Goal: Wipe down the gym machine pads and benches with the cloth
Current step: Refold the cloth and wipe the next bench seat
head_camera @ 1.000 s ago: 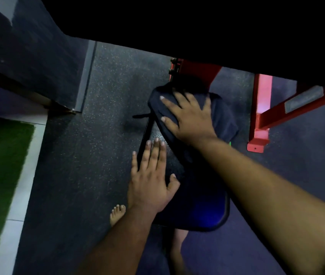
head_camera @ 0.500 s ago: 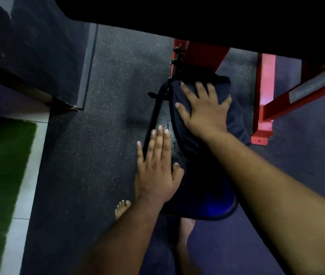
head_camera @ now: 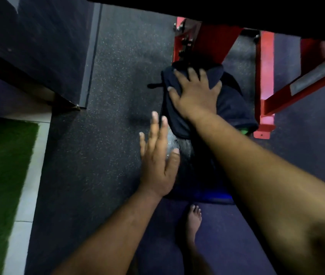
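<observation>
The right hand (head_camera: 195, 94), fingers spread flat on the cloth (head_camera: 179, 116), has pushed farther up the bench pad (head_camera: 189, 153); the left hand (head_camera: 157, 155), fingers straight, steadies the pad's near edge, so wiping advances.

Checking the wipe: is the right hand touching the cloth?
Touching. The head view shows the right hand pressed flat on the dark cloth.
</observation>
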A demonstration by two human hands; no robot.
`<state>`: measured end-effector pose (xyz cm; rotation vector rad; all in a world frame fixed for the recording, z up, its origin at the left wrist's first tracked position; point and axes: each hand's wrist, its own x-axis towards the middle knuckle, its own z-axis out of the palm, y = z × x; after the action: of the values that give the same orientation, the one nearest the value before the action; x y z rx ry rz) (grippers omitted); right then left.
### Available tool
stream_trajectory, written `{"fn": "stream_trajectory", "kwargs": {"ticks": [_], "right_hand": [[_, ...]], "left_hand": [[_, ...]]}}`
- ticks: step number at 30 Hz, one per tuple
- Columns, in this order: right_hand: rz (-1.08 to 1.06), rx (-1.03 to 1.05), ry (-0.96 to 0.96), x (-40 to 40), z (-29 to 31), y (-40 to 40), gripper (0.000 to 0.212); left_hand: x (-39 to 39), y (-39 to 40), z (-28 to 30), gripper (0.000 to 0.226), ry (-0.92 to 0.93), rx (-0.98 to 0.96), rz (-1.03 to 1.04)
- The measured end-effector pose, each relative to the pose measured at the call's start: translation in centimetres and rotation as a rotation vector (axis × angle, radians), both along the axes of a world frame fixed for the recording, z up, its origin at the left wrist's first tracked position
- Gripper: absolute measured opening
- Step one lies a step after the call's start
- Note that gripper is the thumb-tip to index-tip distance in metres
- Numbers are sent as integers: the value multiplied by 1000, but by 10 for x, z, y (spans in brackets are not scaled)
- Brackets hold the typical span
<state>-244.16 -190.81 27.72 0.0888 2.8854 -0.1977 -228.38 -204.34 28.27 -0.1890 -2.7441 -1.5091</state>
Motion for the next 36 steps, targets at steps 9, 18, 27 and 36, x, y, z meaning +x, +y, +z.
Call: {"fn": "stream_trajectory", "kwargs": {"ticks": [9,18,27,36], "right_hand": [[513,-15,54,213,15,-3,66],[-186,51,-47,127,11,16,68],[98,-16,18,235,19,75,64],[-292,-269,47,48,-17,119,64]], "left_hand": [[0,-53,-1,65,-146,-74,41],[2,-24,-11,68,-140,-195,-64],[-33,20,-2,73,-173,-296,-57],[-34,34,-12,80,-166,-659,-156]]}}
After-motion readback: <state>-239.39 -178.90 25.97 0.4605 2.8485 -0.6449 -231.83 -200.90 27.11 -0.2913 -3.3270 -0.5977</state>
